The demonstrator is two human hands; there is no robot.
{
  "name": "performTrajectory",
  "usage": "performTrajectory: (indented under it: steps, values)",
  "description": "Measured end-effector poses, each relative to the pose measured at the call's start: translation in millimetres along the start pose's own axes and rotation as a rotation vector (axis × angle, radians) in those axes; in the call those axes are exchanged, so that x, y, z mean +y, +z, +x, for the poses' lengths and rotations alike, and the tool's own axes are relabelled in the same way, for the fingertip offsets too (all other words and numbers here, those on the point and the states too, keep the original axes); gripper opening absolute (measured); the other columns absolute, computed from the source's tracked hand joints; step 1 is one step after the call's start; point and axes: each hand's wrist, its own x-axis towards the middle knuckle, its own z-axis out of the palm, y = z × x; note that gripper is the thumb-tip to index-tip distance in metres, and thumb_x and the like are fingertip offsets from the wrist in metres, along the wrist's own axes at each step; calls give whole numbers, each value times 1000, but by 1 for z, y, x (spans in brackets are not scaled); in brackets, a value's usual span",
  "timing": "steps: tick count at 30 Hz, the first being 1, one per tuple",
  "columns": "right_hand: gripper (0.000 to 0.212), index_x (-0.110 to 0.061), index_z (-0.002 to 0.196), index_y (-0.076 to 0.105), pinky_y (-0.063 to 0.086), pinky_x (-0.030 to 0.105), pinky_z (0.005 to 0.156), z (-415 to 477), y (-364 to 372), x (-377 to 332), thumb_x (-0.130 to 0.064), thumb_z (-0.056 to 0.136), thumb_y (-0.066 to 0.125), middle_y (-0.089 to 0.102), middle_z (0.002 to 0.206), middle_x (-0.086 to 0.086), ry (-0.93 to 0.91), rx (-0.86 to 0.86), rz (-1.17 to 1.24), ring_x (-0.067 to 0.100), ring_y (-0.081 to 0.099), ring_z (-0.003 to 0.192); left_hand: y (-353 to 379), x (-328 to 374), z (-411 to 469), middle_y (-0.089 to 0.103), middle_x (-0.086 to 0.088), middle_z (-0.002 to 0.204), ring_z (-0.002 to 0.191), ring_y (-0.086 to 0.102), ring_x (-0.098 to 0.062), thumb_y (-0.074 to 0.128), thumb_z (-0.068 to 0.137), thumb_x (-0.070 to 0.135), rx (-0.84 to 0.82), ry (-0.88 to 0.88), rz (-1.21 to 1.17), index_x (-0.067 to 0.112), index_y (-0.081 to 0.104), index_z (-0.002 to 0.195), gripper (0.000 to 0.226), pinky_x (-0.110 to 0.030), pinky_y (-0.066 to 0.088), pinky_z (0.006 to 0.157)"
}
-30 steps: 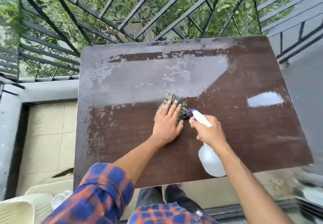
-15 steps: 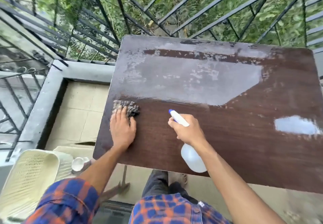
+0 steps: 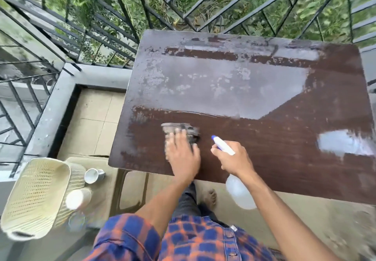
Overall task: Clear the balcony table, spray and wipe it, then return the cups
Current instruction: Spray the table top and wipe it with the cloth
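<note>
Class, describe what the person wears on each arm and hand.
The left arm wears a blue-and-orange check sleeve ending near the elbow. The right arm shows no sleeve. The left hand and right hand are bare: no gloves, no watch visible.

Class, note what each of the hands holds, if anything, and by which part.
Right hand grips the spray bottle by its neck. Left hand holds nothing: its flat fingers press the cloth onto the table.
</note>
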Motion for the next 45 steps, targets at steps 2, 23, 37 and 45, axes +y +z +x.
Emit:
performTrajectory:
  steps: [2, 23, 37, 45]
  values:
    - [22, -28, 85, 75, 63, 50, 84, -5, -8, 19, -47, 77, 64, 72, 70, 0, 35, 39, -2, 38, 75, 82, 13, 20, -19, 35, -10, 160, 151, 24, -31, 48, 96, 39, -122, 242, 13, 13, 39, 152, 63, -52, 26, 120]
    - [16, -21, 85, 76, 58, 39, 76, -37, 87, -3, -35, 91, 70, 74, 76, 1, -31, -172, -75, 32, 75, 78, -78, -190, -30, 31, -12, 162, 152, 21, -30, 37, 98, 35, -98, 72, 22, 9, 40, 148, 57, -43, 15, 125]
    - [17, -24, 78, 72, 50, 34, 66, -44, 152, -117, -34, 92, 68, 76, 78, 0, -138, -221, -225, 28, 73, 79, -92, -197, -3, 20, -21, 164, 153, 15, -36, 37, 99, 29, -166, -81, -43, 2, 26, 156, 64, -43, 11, 126]
    - [14, -20, 82, 76, 63, 44, 77, -28, 166, -144, -30, 87, 67, 73, 71, 1, -83, -151, -152, 34, 76, 77, -93, -206, 23, 31, -17, 161, 149, 26, -38, 34, 96, 35, -178, 29, -18, 6, 31, 155, 65, -50, 27, 121]
